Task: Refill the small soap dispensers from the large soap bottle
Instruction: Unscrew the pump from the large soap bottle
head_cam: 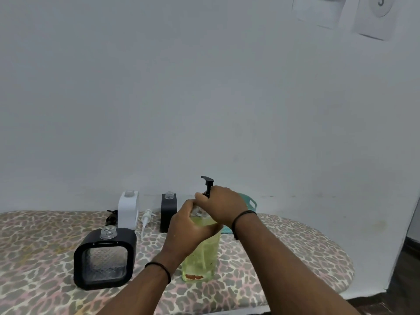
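Wall [159, 87], pale and bare except for paper sheets [372, 19] at the top right, fills most of the view. Below it runs the surface [284, 253], covered in a leopard-print cloth.

On that cloth, near the middle, stands the large soap bottle [201, 258], upright, clear, and holding yellow-green liquid up to about its shoulder. The left hand [188, 226] is wrapped around its upper body, steadying it. The right hand [223, 206] is curled around the collar of the black pump [207, 181], which sits in the neck.

To the left stands a black-framed dispenser [104, 258], its neck open and its clear body looking empty. Behind, near the wall, are a white dispenser [128, 210] and a smaller black dispenser [168, 212], both with open necks. A teal basket [250, 202] shows partly behind the right hand.

A white pump [146, 220] lies loose between the two rear dispensers, and a dark pump [111, 215] lies left of the white dispenser.

The step in hand appears to be unscrewing the pump. The next move likely calls for lifting it clear, dip tube and all, then tipping the bottle slowly over a narrow neck.
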